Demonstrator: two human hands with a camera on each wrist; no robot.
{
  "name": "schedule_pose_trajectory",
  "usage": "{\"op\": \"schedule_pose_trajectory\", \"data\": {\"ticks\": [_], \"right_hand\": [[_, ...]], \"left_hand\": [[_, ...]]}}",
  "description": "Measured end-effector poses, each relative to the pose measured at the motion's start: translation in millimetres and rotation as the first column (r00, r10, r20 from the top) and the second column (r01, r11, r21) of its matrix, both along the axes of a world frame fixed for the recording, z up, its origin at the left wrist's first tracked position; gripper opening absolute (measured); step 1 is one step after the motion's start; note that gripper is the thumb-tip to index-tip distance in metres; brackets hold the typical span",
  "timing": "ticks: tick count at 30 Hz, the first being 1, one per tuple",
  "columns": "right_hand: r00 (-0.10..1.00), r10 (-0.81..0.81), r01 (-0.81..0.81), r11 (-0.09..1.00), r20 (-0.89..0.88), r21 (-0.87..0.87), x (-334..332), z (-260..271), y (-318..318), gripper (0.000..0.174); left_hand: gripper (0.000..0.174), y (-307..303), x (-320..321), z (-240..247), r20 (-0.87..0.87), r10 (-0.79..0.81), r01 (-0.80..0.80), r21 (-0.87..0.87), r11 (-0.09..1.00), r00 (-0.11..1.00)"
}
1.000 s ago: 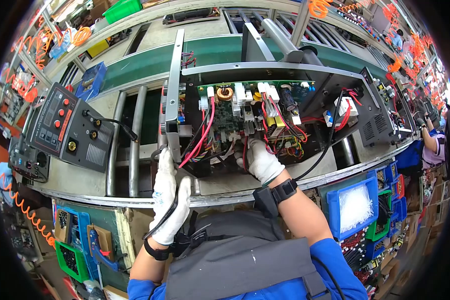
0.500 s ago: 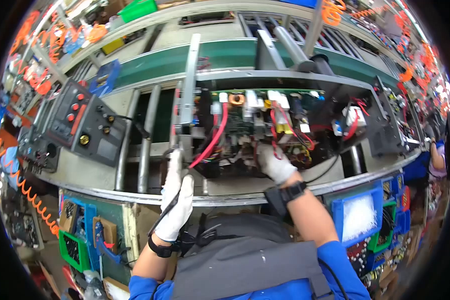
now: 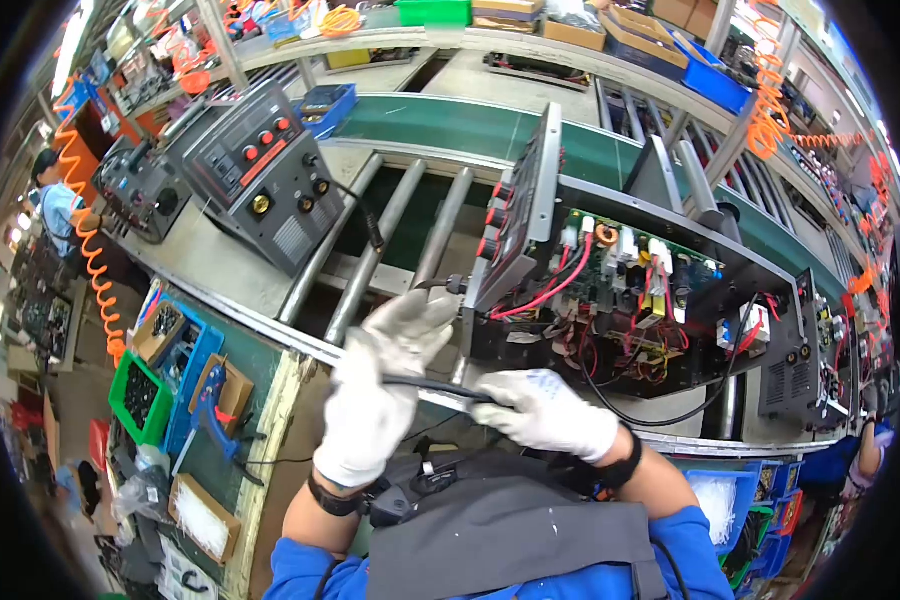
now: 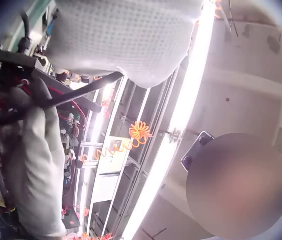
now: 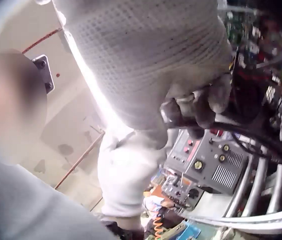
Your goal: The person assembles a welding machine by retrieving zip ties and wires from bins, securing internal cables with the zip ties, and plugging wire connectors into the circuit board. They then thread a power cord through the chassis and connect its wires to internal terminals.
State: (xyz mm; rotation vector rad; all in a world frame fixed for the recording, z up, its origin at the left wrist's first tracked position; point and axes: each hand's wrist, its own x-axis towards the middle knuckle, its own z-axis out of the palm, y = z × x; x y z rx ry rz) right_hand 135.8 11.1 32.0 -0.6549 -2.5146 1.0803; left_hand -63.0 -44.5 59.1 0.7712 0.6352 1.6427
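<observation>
My right hand (image 3: 548, 410), in a white glove, has its fingers curled round a black cable (image 3: 435, 385) in front of the workbench. From there the cable runs left, across to the base of my gloved left hand (image 3: 385, 370). The left fingers (image 3: 420, 318) are extended and slightly blurred, close to the front panel (image 3: 520, 210) of an opened machine. Its dark metal case (image 3: 705, 220) shows a green circuit board, red wires and white plugs. In the right wrist view, the curled right fingers (image 5: 201, 107) lie around the cable; the left hand (image 5: 131, 170) is behind.
A closed grey machine (image 3: 260, 180) with red knobs stands on the left, beside metal rollers (image 3: 360, 290). Bins of small parts, including a green bin (image 3: 140, 400), are at lower left. A blue bin (image 3: 715, 500) with white pieces sits at lower right. An orange coiled hose (image 3: 765, 90) hangs above.
The head view has turned left, so the machines appear further right. My right hand has come out of the wiring and now grips the black cable. My left hand has shifted near it.
</observation>
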Motion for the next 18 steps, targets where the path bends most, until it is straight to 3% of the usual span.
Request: {"op": "schedule_pose_trajectory", "data": {"ticks": [2,3,4,5,6,7,8,9,10,11,12,13,14,15,16,17,18], "right_hand": [[0.984,-0.023,0.046,0.991,0.178,-0.125,23.9,6.5,4.3,0.024],[0.978,-0.049,0.09,0.976,0.202,-0.199,42.6,7.0,7.2,0.023],[0.969,-0.086,0.148,0.953,0.233,-0.264,60.0,10.0,7.8,0.023],[0.934,-0.172,0.301,0.85,0.313,-0.433,73.6,26.2,2.9,0.024],[0.952,-0.194,0.276,0.877,0.236,-0.393,100.0,9.3,0.0,0.022],[0.929,-0.195,0.307,0.881,0.314,-0.361,115.5,22.8,-3.6,0.021],[0.904,-0.193,0.33,0.882,0.382,-0.336,128.3,35.5,-8.8,0.02],[0.844,-0.262,0.436,0.842,0.468,-0.317,145.1,36.1,-14.1,0.02],[0.776,-0.318,0.533,0.793,0.545,-0.296,164.1,33.1,-20.9,0.02],[0.765,-0.343,0.557,0.777,0.545,-0.292,181.6,29.8,-27.0,0.024],[0.801,-0.346,0.568,0.698,0.489,-0.436,199.8,10.8,-37.4,0.028],[0.821,-0.299,0.523,0.734,0.487,-0.432,211.8,4.1,-40.5,0.03],[0.836,-0.244,0.477,0.765,0.492,-0.432,212.1,14.1,-45.8,0.032],[0.83,-0.178,0.443,0.786,0.529,-0.431,211.7,24.5,-44.3,0.036],[0.828,-0.18,0.444,0.79,0.532,-0.423,218.9,29.5,-48.9,0.036],[0.908,-0.286,0.418,0.642,0.306,-0.642,227.1,33.7,-53.7,0.037],[0.901,-0.426,0.306,0.483,0.085,-0.82,235.4,37.7,-55.3,0.037]], "left_hand": [[0.053,-13.8,-30.1,12.0,0.15,0.317,-0.289,-0.18,0.94,0.936],[0.047,-16.6,-49.8,9.3,0.131,0.443,-0.422,-0.159,0.892,0.887],[0.045,-22.1,-67.4,9.6,0.09,0.59,-0.555,-0.25,0.793,0.802],[0.045,-32.8,-120.2,-18.8,0.462,0.111,-0.134,0.017,0.991,0.88],[0.047,-34.2,-107.0,2.8,0.515,0.131,-0.182,0.051,0.982,0.847],[0.049,-40.6,-133.6,-11.1,0.562,0.132,-0.146,-0.019,0.989,0.817],[0.043,-38.6,-151.3,-32.4,0.41,0.338,-0.377,0.017,0.926,0.848],[0.039,-39.3,-162.9,-29.6,0.407,0.368,-0.42,0.042,0.907,0.836],[0.037,-40.1,-169.5,-14.4,0.479,0.478,-0.523,-0.045,0.851,0.736],[0.038,-30.3,-162.6,0.4,0.342,0.531,-0.552,-0.041,0.833,0.776],[0.038,-17.3,-133.0,31.4,0.201,0.581,-0.587,-0.032,0.809,0.789],[0.034,-5.0,-93.6,58.4,-0.02,0.641,-0.641,-0.002,0.767,0.767],[0.036,15.6,-66.6,79.0,-0.043,0.697,-0.696,0.041,0.717,0.716],[0.04,28.1,-50.0,99.7,-0.15,0.53,-0.5,0.195,0.844,0.835],[0.042,43.4,-29.9,123.7,-0.278,0.47,-0.394,0.287,0.873,0.838],[0.04,56.1,-0.9,150.9,-0.271,0.423,-0.337,0.311,0.888,0.865],[0.035,68.6,18.2,174.5,-0.369,0.337,-0.17,0.418,0.893,0.866]]}}
